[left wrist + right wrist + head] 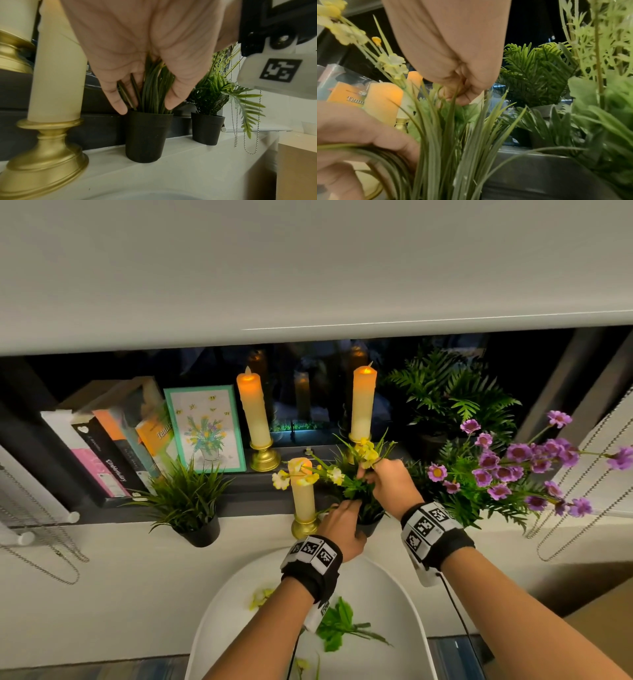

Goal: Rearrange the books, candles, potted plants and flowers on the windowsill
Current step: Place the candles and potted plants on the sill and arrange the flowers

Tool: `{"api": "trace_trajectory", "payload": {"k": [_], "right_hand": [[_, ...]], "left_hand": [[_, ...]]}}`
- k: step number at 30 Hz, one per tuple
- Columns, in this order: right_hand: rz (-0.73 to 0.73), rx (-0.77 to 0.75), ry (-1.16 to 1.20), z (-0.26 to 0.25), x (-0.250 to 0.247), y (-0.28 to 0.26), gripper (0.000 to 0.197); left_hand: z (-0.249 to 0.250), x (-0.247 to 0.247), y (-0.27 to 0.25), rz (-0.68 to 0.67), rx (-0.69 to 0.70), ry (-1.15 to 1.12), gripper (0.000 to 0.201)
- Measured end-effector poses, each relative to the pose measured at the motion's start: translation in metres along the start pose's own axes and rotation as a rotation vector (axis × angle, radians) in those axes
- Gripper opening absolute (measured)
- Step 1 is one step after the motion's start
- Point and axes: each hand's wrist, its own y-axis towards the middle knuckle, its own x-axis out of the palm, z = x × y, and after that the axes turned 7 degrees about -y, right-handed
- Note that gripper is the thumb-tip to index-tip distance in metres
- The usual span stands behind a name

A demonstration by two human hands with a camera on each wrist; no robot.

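A small black pot (370, 525) of grass stands on the white windowsill (102, 559). My left hand (347, 508) grips its grass blades (154, 83) just above the pot's rim (147, 136). My right hand (369, 473) pinches the stems of a yellow flower sprig (365, 453) down among the blades; the pinch shows in the right wrist view (462, 94), with the yellow blossoms (392, 65) up left. A lit candle on a gold base (302, 494) stands right beside my left hand. Two taller candles (253, 409) (363, 402) stand behind.
Books (113, 453) and a flower picture (205, 429) lean at the left. Another grass pot (193, 505) stands left, a fern (448, 395) and purple flowers (507, 463) right. Blind cords (561, 518) hang at both ends. Loose leaves (339, 625) lie on a white seat (394, 594) below.
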Motion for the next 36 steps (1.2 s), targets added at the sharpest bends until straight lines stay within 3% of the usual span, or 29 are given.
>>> {"api": "trace_trajectory", "payload": {"k": [10, 16, 20, 28, 36], "right_hand": [[0.156, -0.046, 0.193, 0.009, 0.003, -0.033, 0.018], [0.261, -0.073, 0.175, 0.014, 0.01, -0.047, 0.013], [0.306, -0.055, 0.139, 0.016, 0.012, -0.055, 0.016], [0.342, 0.046, 0.149, 0.012, 0.017, -0.069, 0.025], [0.464, 0.064, 0.135, -0.008, 0.024, -0.089, 0.021]], "left_hand": [[-0.003, -0.003, -0.009, 0.036, 0.056, -0.022, 0.065], [-0.008, -0.012, -0.021, 0.12, 0.068, 0.057, 0.054], [-0.006, -0.024, -0.031, 0.127, 0.136, 0.047, 0.032], [-0.018, -0.032, -0.052, 0.128, 0.032, -0.025, 0.051], [-0.036, -0.037, -0.069, 0.202, 0.139, -0.178, 0.044]]}}
